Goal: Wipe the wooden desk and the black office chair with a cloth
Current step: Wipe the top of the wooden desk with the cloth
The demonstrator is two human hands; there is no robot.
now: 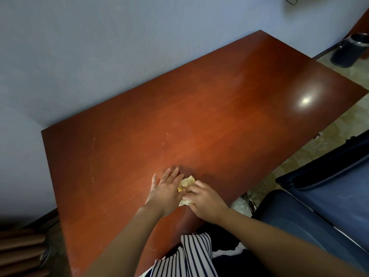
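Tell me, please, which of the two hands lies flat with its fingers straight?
The left hand lies flat, fingers straight, on the wooden desk; the right hand curls its fingers round the yellow cloth.

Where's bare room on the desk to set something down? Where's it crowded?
The reddish-brown wooden desk is bare across its left half up to the blue wall, and all along its far right end toward the light glare. Crowded only at the near edge: left hand flat, right hand gripping the small crumpled yellowish cloth.
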